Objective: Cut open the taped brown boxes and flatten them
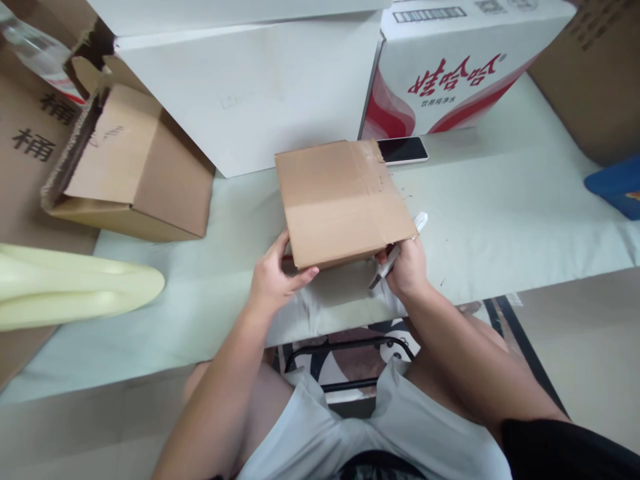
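A small brown cardboard box (pixel 340 203) is tilted up above the table in front of me, its top face towards me. My left hand (pixel 274 277) grips its near left corner, thumb along the front edge and fingers behind the side. At the near right corner, my right hand (pixel 409 267) is closed round a white utility knife (pixel 386 268) and also touches the box. The knife slants across the palm, with a dark tip towards me and its other end sticking out past the corner. Some right fingers are hidden under the box.
Pale green cloth covers the table (pixel 500 220). Behind stand a white carton (pixel 250 100), a red-and-white carton (pixel 450 87) and a phone (pixel 404 151). To the left are an open cardboard box (pixel 145 167) and a pale yellow object (pixel 85 290); a blue object (pixel 617 187) is far right.
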Motion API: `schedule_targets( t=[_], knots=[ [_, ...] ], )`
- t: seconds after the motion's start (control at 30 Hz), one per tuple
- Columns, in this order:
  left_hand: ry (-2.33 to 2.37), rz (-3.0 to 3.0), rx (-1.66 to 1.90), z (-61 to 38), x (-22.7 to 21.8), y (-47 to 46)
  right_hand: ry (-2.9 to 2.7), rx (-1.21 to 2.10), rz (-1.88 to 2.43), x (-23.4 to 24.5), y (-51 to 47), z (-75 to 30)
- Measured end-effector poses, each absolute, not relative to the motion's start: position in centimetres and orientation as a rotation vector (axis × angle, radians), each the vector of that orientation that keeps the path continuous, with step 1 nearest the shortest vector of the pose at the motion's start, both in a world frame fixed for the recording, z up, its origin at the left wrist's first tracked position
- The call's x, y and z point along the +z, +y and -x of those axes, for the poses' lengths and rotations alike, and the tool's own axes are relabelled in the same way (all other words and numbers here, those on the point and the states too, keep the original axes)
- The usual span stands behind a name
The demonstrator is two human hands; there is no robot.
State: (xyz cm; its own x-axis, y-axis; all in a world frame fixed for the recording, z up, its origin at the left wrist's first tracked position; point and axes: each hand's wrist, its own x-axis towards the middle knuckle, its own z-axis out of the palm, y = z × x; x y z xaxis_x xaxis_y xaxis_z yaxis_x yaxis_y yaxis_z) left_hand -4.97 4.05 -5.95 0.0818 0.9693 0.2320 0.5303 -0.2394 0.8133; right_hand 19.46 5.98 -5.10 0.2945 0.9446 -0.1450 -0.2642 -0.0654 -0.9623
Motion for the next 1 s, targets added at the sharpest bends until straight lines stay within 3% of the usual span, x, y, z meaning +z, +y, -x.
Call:
schedule_targets(
  t=[0.67, 1.0],
  knots=[
    [1.483, -1.771, 1.095, 4.2, -5.2, 4.7, -0.676, 1.222, 1.189, -5.1, 5.7, -18.8],
    [1.806, -1.958, 0.986, 4.6, -4.9, 4.2, -0.727, 1.221, 1.217, -5.1, 5.6, -19.0]
  ],
)
